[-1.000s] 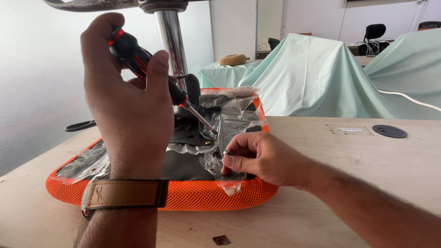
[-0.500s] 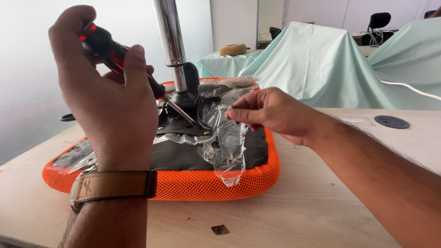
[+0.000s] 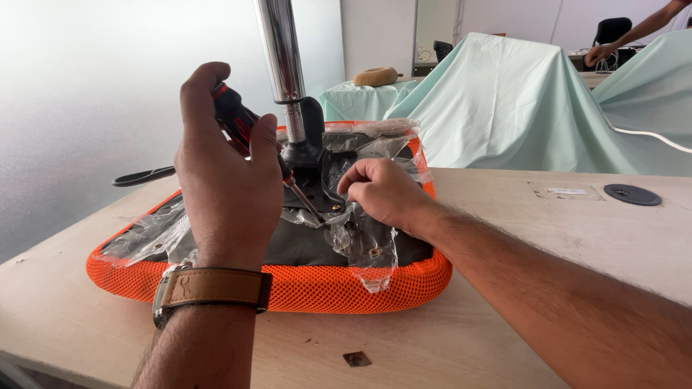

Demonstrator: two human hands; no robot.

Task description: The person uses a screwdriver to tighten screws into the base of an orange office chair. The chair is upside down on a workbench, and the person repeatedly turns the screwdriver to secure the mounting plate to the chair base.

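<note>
On the pale wooden desk, lying upside down near the front edge: an orange mesh seat cushion with a dark underside, still partly wrapped in crumpled clear plastic film. Rising from the middle of the dark underside, a black metal bracket carrying a shiny chrome column, upright and cut off by the top of the view. Behind the desk, pale green sheets draped over furniture. Above the cushion's left half, the left hand, with a brown leather watch strap on the wrist, grip clenched around a red and black screwdriver; shaft slanting down and to the right, tip meeting the plate near a small brass-coloured screw. Just right of the tip, the right hand, fingers curled and pinching down on the plastic film over the dark plate; whether anything small sits between the fingertips, cannot tell. Far right on the desk, a round black cap, lying flat, well apart.
</note>
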